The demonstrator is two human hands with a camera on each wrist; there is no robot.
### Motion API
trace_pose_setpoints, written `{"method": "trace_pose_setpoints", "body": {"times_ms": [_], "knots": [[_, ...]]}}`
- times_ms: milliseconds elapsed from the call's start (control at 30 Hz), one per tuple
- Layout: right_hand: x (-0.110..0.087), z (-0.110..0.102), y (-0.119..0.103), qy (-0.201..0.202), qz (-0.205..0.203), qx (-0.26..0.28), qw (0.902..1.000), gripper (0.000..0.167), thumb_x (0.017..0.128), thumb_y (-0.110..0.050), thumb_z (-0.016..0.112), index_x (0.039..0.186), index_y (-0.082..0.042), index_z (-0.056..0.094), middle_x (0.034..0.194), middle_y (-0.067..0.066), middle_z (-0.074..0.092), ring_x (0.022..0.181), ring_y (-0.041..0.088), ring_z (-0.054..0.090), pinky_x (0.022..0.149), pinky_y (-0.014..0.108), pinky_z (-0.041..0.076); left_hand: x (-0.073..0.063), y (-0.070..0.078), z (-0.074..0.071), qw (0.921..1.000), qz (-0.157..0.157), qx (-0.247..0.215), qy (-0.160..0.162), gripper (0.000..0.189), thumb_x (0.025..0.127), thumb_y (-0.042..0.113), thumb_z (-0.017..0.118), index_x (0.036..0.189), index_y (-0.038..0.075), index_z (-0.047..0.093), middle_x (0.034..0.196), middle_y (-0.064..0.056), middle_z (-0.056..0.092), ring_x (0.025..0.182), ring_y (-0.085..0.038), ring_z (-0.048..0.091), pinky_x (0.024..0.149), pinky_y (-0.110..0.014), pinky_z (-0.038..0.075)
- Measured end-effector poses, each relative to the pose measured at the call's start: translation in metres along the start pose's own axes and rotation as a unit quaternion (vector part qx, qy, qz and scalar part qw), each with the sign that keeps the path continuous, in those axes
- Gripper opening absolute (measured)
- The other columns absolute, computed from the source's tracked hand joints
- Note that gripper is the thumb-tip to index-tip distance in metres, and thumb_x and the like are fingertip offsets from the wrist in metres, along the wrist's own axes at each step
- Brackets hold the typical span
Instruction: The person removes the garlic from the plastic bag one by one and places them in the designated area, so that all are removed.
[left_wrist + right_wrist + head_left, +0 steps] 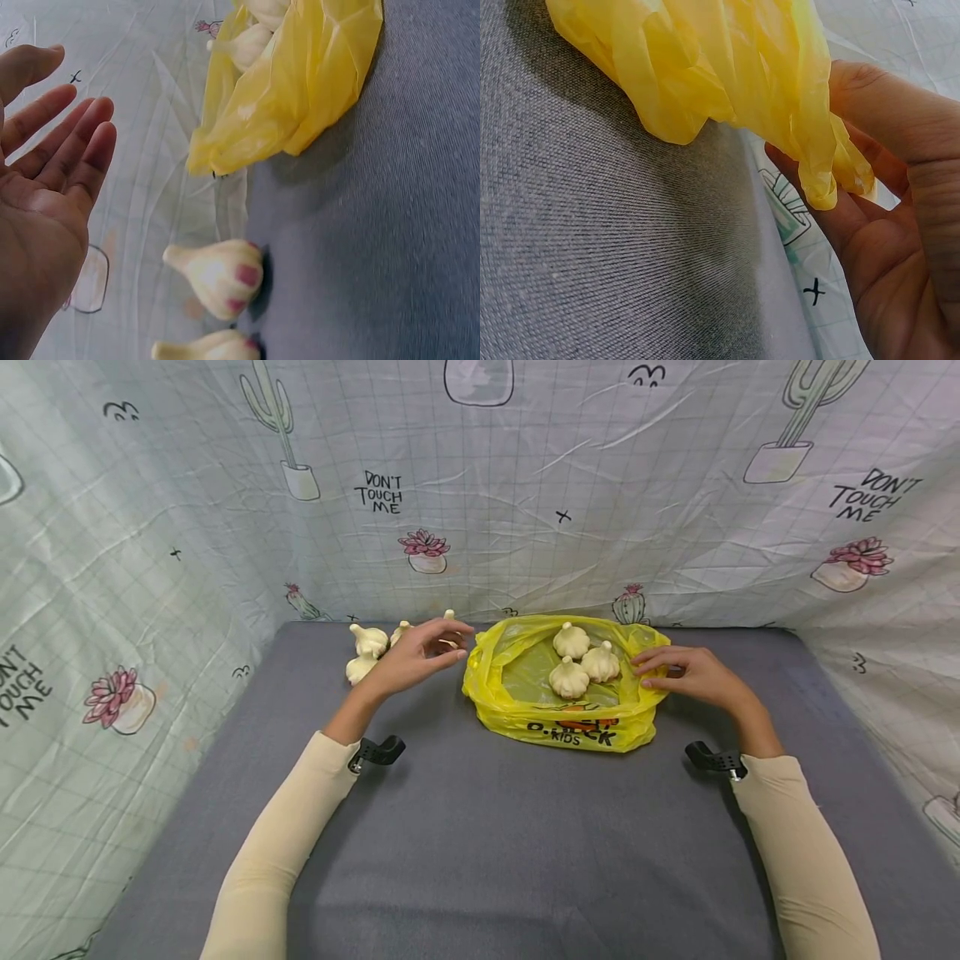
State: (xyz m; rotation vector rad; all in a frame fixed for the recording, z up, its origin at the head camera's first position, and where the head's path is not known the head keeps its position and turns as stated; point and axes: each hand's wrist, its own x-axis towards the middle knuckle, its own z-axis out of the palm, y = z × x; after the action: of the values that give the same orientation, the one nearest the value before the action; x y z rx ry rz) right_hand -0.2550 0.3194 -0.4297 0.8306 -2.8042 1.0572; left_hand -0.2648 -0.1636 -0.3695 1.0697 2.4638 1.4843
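Note:
A yellow plastic bag (562,727) stands on the table with its mouth rolled open. Three garlic bulbs (568,678) lie inside it. At the bag's right rim my right hand (697,675) holds the plastic between thumb and fingers; the right wrist view has the gathered edge (821,165) in its grasp. My left hand (420,656) hovers left of the bag, palm empty and fingers loosely extended in the left wrist view. Beneath and behind it sit several more garlic bulbs (369,641), partly hidden by the hand. One garlic bulb (225,277) shows reddish patches at its base.
A grey cloth (510,843) covers the table. Behind and at both sides hangs a pale curtain (510,485) printed with cacti and lettering, close to the table's far edge. A black wrist strap (382,750) sticks out from the left sleeve.

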Motion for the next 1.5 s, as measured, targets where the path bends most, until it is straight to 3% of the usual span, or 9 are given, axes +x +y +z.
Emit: {"method": "trace_pose_setpoints", "body": {"times_ms": [133, 400, 600, 800, 1133, 1500], "knots": [[0.000, 0.000, -0.006, 0.000, 0.008, 0.003, 1.0000, 0.020, 0.092, -0.012, 0.078, 0.111, -0.016, 0.080, 0.129, 0.009, 0.068, 0.109, 0.004, 0.059, 0.075, 0.021, 0.049, 0.007, 0.006, 0.005, 0.9997, 0.002, -0.020, -0.012, 0.035, 0.103, 0.011, 0.062, 0.137, 0.004, 0.060, 0.132, -0.024, 0.059, 0.115, -0.026, 0.063, 0.092, -0.037, 0.055], [0.001, 0.001, -0.001, -0.001, -0.005, 0.003, 1.0000, 0.019, 0.092, -0.014, 0.077, 0.111, -0.018, 0.080, 0.128, 0.008, 0.068, 0.106, 0.005, 0.061, 0.071, 0.021, 0.049, 0.019, 0.002, 0.014, 0.9992, 0.000, -0.020, -0.035, 0.036, 0.102, 0.009, 0.062, 0.137, 0.000, 0.058, 0.134, -0.020, 0.059, 0.119, -0.029, 0.062, 0.098, -0.046, 0.052], [0.000, 0.001, -0.003, 0.003, 0.003, 0.015, 0.9999, 0.020, 0.091, -0.014, 0.078, 0.111, -0.016, 0.080, 0.129, 0.008, 0.068, 0.107, 0.002, 0.060, 0.071, 0.021, 0.049, 0.027, 0.001, 0.019, 0.9986, -0.003, -0.016, -0.051, 0.034, 0.103, 0.014, 0.062, 0.136, 0.005, 0.060, 0.135, -0.020, 0.060, 0.122, -0.028, 0.061, 0.102, -0.041, 0.051], [0.000, 0.001, -0.004, 0.002, 0.008, 0.019, 0.9998, 0.021, 0.091, -0.011, 0.078, 0.111, -0.017, 0.080, 0.129, 0.008, 0.068, 0.105, 0.011, 0.062, 0.069, 0.023, 0.048, 0.036, -0.002, 0.026, 0.9970, -0.013, -0.030, -0.071, 0.035, 0.104, 0.015, 0.060, 0.137, 0.002, 0.058, 0.137, -0.021, 0.058, 0.125, -0.031, 0.059, 0.102, -0.040, 0.051], [0.000, 0.001, -0.002, 0.002, 0.004, 0.012, 0.9999, 0.020, 0.092, -0.015, 0.078, 0.111, -0.017, 0.080, 0.129, 0.008, 0.069, 0.108, -0.001, 0.058, 0.072, 0.021, 0.048, 0.051, -0.005, 0.038, 0.9959, -0.030, -0.005, -0.085, 0.035, 0.104, 0.020, 0.061, 0.136, 0.005, 0.060, 0.137, -0.016, 0.061, 0.124, -0.022, 0.059, 0.106, -0.037, 0.047], [0.001, 0.001, -0.006, 0.001, 0.017, 0.016, 0.9997, 0.021, 0.090, -0.012, 0.079, 0.110, -0.018, 0.080, 0.129, 0.006, 0.069, 0.106, 0.007, 0.061, 0.070, 0.021, 0.047, 0.070, -0.010, 0.052, 0.9920, -0.036, 0.007, -0.121, 0.035, 0.105, 0.019, 0.060, 0.136, 0.005, 0.062, 0.135, -0.019, 0.063, 0.119, -0.019, 0.063, 0.102, -0.034, 0.049]]}}
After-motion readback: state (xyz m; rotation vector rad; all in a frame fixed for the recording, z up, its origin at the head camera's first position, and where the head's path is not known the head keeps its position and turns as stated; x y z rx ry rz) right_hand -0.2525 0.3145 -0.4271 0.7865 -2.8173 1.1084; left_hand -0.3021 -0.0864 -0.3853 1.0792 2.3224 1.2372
